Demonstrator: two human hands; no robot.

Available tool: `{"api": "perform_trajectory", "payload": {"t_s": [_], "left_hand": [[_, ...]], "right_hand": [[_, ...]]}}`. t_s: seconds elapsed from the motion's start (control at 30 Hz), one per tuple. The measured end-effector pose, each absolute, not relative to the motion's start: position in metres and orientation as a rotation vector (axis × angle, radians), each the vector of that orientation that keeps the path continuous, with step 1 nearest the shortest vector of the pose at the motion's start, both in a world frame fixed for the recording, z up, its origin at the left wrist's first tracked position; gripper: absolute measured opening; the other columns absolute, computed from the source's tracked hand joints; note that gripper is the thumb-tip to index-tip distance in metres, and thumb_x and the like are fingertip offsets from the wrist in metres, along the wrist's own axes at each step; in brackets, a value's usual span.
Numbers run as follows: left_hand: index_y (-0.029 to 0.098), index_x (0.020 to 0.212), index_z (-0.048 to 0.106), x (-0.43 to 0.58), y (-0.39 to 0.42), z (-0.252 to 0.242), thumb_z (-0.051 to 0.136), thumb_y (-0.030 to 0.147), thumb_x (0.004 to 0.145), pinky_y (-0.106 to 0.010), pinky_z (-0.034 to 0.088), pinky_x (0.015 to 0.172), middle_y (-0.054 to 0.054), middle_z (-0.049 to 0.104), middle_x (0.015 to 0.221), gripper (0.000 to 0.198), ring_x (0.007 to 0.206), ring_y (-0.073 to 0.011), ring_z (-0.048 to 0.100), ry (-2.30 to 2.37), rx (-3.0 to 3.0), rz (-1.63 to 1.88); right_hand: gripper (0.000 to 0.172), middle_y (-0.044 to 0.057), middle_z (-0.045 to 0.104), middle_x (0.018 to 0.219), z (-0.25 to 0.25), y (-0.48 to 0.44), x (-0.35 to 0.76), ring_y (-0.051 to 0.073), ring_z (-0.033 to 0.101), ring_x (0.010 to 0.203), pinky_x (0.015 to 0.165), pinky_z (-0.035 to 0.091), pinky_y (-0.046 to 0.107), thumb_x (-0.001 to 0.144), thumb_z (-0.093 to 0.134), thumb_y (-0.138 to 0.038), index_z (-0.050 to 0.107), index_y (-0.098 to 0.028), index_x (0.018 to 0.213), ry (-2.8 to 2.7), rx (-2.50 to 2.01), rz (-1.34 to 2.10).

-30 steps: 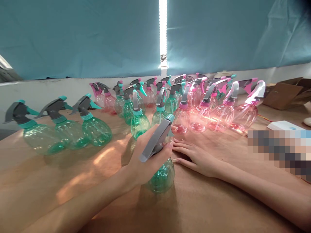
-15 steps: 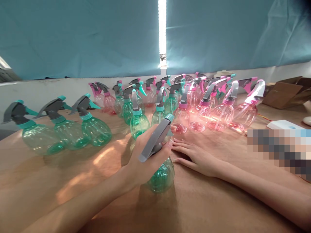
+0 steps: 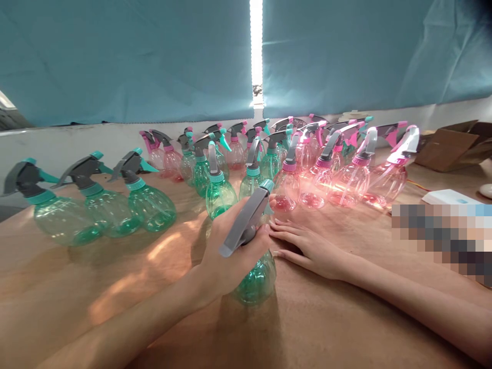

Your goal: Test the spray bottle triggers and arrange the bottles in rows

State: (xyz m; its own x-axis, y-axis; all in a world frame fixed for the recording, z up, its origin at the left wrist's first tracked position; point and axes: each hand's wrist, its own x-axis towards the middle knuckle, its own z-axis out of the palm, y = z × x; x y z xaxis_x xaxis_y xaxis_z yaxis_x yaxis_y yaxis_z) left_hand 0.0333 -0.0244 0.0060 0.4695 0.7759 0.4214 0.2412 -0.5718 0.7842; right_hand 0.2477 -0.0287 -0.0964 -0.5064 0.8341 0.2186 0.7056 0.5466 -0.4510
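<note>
My left hand (image 3: 230,256) is wrapped round the neck of a green spray bottle (image 3: 255,284) with a grey and teal spray head, which stands upright on the brown table (image 3: 184,333). Just right of that bottle, my right hand (image 3: 303,245) lies flat on the tabletop, fingers spread and pointing left, holding nothing. Its fingertips are close to the bottle; whether they touch it cannot be made out. Three green bottles (image 3: 151,207) stand at the left. Behind my hands are several pink bottles (image 3: 351,182) and more green ones (image 3: 221,195).
An open cardboard box (image 3: 446,146) sits at the back right, with a white box (image 3: 449,197) in front of it. A blue-green cloth (image 3: 134,61) hangs behind the table, with a bright light strip (image 3: 257,51) down its middle. A blurred patch covers the right edge.
The fingers of my left hand have shifted very slightly at the bottle's neck. The bottle and my right hand are practically where they were.
</note>
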Motion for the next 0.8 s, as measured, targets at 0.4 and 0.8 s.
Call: {"api": "perform_trajectory", "payload": {"t_s": [0.4, 0.8], "left_hand": [[0.020, 0.092, 0.054, 0.0348, -0.0248, 0.0046, 0.051, 0.018, 0.081, -0.024, 0.039, 0.056, 0.006, 0.044, 0.068, 0.012, 0.057, -0.0095, 0.041, 0.883, 2.051, 1.107], [0.022, 0.107, 0.051, 0.0360, -0.0213, 0.0035, 0.053, 0.020, 0.079, -0.021, 0.044, 0.051, 0.006, 0.051, 0.070, 0.028, 0.055, -0.0092, 0.051, 0.814, 2.028, 1.049]], "right_hand": [[0.056, 0.011, 0.043, 0.152, -0.0948, -0.0288, 0.2470, 0.029, 0.036, 0.142, 0.116, 0.032, 0.051, 0.098, 0.045, -0.049, 0.046, -0.018, 0.145, -2.385, -1.256, 0.424], [0.053, 0.010, 0.047, 0.149, -0.0977, -0.0277, 0.2476, 0.028, 0.038, 0.141, 0.115, 0.035, 0.049, 0.097, 0.049, -0.048, 0.049, -0.021, 0.143, -2.374, -1.238, 0.408]]}}
